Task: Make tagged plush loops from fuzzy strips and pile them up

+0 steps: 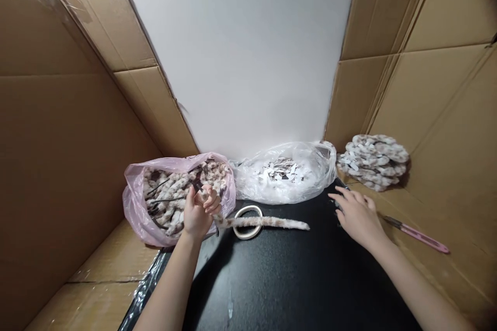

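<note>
My left hand (199, 212) is closed around one end of a fluffy white-and-brown strip (279, 223), in front of a pink plastic bag (134, 201). The strip's free end reaches rightward across a roll of white tape (238, 231) lying on the black tabletop (272, 274). In the open bag are several fluffy pieces (166, 194) with thin dark stems. Fingers spread, my right hand (357, 213) is over the table's right edge, and nothing can be seen held in it. What lies beneath its fingertips is partly hidden.
A clear plastic bag (248, 181) with small white tags stands at the back. To its right sits a bundle of fluffy strips (375, 160). A pink-handled tool (423, 238) lies beside my right hand. Cardboard walls (58, 129) stand on both sides.
</note>
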A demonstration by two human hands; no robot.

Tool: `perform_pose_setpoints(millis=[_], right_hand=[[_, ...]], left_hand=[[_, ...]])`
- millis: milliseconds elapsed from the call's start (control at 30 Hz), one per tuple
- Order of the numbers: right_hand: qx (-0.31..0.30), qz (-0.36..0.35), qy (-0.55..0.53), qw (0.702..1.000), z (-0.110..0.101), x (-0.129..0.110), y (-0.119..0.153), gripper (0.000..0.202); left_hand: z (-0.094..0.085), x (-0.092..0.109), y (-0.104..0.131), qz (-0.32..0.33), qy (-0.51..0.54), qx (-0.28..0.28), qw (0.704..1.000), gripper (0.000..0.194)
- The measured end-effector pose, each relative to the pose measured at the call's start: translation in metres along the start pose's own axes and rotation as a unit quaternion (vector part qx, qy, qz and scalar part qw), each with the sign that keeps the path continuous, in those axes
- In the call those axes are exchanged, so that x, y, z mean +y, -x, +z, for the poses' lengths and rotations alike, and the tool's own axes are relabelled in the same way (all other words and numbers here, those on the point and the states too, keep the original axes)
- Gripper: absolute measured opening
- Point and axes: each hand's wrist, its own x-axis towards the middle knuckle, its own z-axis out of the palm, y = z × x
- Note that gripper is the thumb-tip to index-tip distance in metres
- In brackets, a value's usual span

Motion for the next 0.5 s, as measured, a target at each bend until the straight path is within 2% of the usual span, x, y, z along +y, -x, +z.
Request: perform_pose_setpoints(millis=[100, 200, 267, 367, 500], right_hand=[[0.031, 0.008, -0.030, 0.999, -0.004, -0.005, 0.002, 0.020], [0.040, 0.008, -0.091, 0.995, -0.006, -0.021, 0.000, 0.022], [0.044, -0.008, -0.160, 0.986, -0.008, -0.037, -0.005, 0.030], [0.014, -0.063, -0.304, 0.950, -0.015, -0.069, -0.011, 0.031], [-0.015, -0.120, -0.440, 0.890, -0.033, -0.128, -0.020, 0.022]], left_hand=[[0.004, -0.005, 0.001, -0.011, -0.015, -0.015, 1.000, 0.033], [0.010, -0.009, 0.002, -0.023, -0.032, -0.033, 0.999, 0.032], [0.014, -0.015, 0.003, -0.042, -0.048, -0.048, 0.997, 0.033], [0.020, -0.032, 0.005, -0.093, -0.075, -0.074, 0.990, 0.038], [0.028, -0.064, 0.009, -0.160, -0.097, -0.103, 0.977, 0.046]])
